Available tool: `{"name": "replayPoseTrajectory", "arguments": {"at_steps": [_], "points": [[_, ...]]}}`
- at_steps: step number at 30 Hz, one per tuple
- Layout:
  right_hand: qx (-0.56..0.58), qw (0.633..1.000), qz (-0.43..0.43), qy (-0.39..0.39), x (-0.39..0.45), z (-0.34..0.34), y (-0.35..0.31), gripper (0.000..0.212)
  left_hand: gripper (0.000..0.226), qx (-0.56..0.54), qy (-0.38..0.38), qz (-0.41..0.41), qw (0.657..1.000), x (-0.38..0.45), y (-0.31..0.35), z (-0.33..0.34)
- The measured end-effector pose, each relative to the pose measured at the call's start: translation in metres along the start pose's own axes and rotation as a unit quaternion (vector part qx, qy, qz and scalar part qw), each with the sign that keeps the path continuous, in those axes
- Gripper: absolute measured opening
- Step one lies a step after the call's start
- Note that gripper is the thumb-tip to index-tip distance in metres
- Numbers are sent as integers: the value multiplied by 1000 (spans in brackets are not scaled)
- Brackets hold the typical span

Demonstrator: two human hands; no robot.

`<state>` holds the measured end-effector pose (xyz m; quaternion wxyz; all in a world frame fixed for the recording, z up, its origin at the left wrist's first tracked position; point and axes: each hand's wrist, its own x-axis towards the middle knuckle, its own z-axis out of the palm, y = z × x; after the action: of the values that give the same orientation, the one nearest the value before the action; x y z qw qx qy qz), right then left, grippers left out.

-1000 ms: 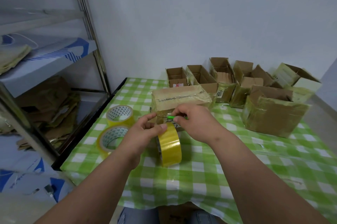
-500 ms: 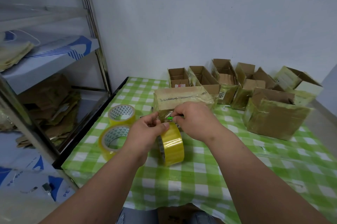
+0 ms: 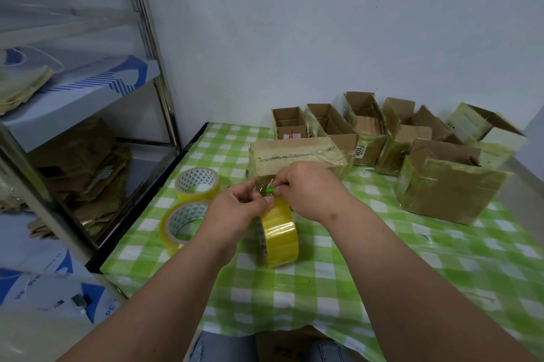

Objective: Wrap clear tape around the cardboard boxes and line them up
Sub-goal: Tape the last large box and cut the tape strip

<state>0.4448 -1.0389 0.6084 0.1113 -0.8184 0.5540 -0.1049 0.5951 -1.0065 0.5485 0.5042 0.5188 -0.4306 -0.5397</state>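
The closed, tape-wrapped brown cardboard box (image 3: 297, 155) sits mid-desk, just behind my hands. My left hand (image 3: 235, 211) pinches the upright yellow-tinted clear tape roll (image 3: 278, 236); my right hand (image 3: 309, 189) pinches a small green cutter (image 3: 270, 190). Two more rolls (image 3: 197, 183) lie left; six open boxes (image 3: 368, 126) stand behind.

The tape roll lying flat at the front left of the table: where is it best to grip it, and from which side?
Probably from above. The front-left tape roll lies flat on the table with its open core facing up, so one finger can enter the core and the thumb press the outer yellow wall. Its left rim is free; the left hand overlaps its right side.
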Motion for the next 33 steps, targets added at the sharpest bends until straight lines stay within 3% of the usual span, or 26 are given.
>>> {"name": "replayPoseTrajectory", "arguments": {"at_steps": [3,5,13,17,22,25,30,33], "points": [[12,1000,19,-9,-2,-3,8,19,33,-2,2,-8,1000,-3,4,2],[15,1000,24,-6,-4,-3,15,19,24,-7,0,-12,1000,-4,8,3],[119,991,42,32,-4,11,28,16,30,-24,-3,-18,1000,-7,13,2],[223,971,86,30,-7,12,38,12,57,-10,-17,-27,999,-2,11,-3],[102,989,102,24,-10,24,50,14,68,-8,-20,-31,999,0,12,-5],[86,987,133,21,-16,31,55,17,68,-13,-21,-29,999,-2,12,-4],[-57,986,151,-50,-26,49,55,34,68,-11,-20,-25,999,0,9,-3],[28,988,150,13,-22,52,50,35,66,-13,-15,-25,999,2,7,-3]]}}
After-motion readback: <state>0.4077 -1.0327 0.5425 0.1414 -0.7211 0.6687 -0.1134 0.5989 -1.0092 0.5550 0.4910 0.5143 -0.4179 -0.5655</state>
